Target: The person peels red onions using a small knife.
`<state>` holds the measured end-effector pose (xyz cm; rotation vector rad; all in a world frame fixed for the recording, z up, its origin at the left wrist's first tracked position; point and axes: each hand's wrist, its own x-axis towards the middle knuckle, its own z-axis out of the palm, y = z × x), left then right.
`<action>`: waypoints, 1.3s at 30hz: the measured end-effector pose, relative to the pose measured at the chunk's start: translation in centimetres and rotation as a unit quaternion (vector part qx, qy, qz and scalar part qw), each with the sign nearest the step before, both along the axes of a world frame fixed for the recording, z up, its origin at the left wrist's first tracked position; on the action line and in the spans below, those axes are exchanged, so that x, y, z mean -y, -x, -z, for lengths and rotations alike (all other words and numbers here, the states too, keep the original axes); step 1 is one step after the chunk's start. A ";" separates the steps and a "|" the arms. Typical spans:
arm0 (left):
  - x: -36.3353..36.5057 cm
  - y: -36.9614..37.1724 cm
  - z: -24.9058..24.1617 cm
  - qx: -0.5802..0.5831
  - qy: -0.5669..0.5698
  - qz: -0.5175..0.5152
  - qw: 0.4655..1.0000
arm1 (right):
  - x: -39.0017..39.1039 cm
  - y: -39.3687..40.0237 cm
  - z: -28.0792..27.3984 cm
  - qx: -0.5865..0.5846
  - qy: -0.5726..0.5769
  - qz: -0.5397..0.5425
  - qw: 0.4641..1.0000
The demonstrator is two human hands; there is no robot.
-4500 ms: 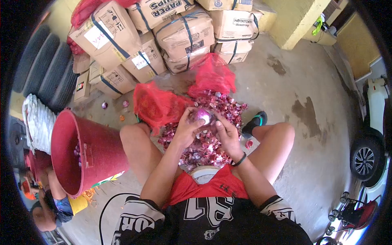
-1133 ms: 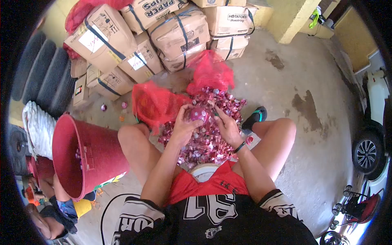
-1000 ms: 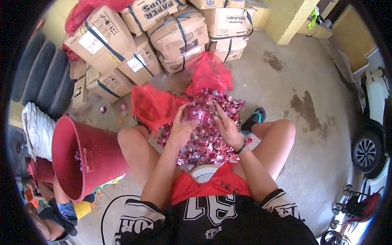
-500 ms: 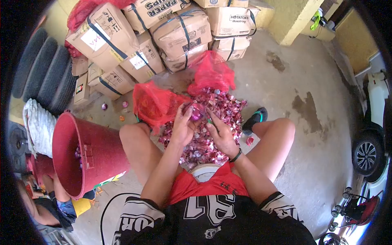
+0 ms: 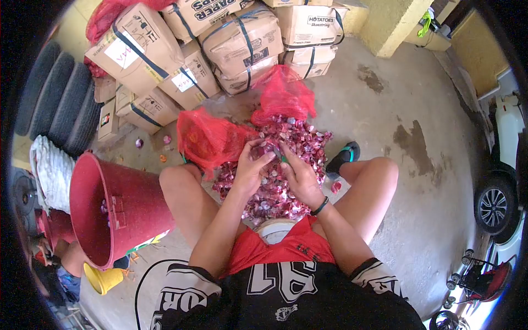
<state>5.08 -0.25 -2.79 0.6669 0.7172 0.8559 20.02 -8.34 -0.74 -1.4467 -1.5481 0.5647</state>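
Note:
Between my knees, my left hand (image 5: 253, 168) has its fingers wrapped round a red onion (image 5: 268, 147). Against the onion's right side, my right hand (image 5: 300, 173) grips a small tool with a green handle (image 5: 284, 158); its blade is too small to make out. Both hands are close together above a wide heap of purple onion skins (image 5: 269, 198) on the floor. Two red mesh bags lie at the heap's far edge, one (image 5: 206, 140) beyond my left hand and the other (image 5: 283, 96) further back.
A large red bucket (image 5: 137, 201) stands left of my knee, a yellow pail (image 5: 104, 279) below it. Strapped cardboard boxes (image 5: 245, 44) are stacked ahead, tyres (image 5: 60, 99) at the left. Part of another person (image 5: 71, 261) shows at the lower left. A car wheel (image 5: 493, 209) is right.
The onion has turned and sits slightly lower between my hands, more covered by fingers. At the lower left the other person has shifted, and more of the yellow pail shows.

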 end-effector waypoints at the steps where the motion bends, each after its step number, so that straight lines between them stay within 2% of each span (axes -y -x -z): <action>1: -0.1 0.1 0.0 0.007 0.001 0.001 1.000 | 0.1 0.0 -0.3 0.014 0.007 0.002 1.000; 4: -0.2 0.1 -0.2 0.026 -0.001 -0.002 1.000 | 0.2 0.3 -1.3 0.022 0.032 0.028 0.999; 7: -0.3 0.0 -0.4 0.033 -0.009 -0.007 0.999 | -0.2 0.1 -0.7 0.006 0.000 0.029 1.000; 13: -0.2 0.6 -0.7 0.069 -0.008 0.036 0.997 | -0.6 -1.1 -0.5 -0.095 0.026 0.072 0.993; 14: 0.0 0.5 -0.8 0.085 -0.013 0.045 0.995 | -0.9 -1.4 0.4 -0.085 -0.004 0.061 0.994; 18: -0.1 0.4 -0.5 0.104 -0.021 0.036 0.994 | -0.1 -1.4 -1.0 -0.150 0.068 0.005 0.986; 20: -0.3 0.5 -0.2 0.067 -0.022 0.016 0.997 | 0.1 -1.2 -0.8 -0.131 0.043 -0.023 0.990; 24: 0.1 -0.1 -1.2 0.042 -0.034 0.008 0.998 | -0.2 -1.7 0.4 -0.281 0.118 0.037 0.952; 27: -0.3 0.0 -0.8 0.045 -0.052 0.032 0.997 | -0.3 -1.8 -0.4 -0.321 0.122 0.050 0.938; 30: -0.2 0.2 -0.2 0.047 -0.055 0.045 0.996 | -0.8 -1.8 -0.1 -0.353 0.098 0.108 0.924; 33: -0.2 0.3 0.0 0.106 -0.062 0.035 0.992 | -1.6 -2.9 1.8 -0.372 0.072 0.151 0.913; 34: -0.4 0.4 -0.3 0.111 -0.055 0.030 0.992 | -1.2 -3.5 1.6 -0.361 0.105 0.134 0.917; 36: -0.4 0.7 -0.9 0.121 -0.040 0.020 0.992 | -0.6 -2.9 1.2 -0.266 0.104 0.085 0.955; 39: -0.7 0.4 -0.5 0.069 -0.078 -0.025 0.994 | 0.1 -1.1 -0.6 -0.199 0.151 0.019 0.968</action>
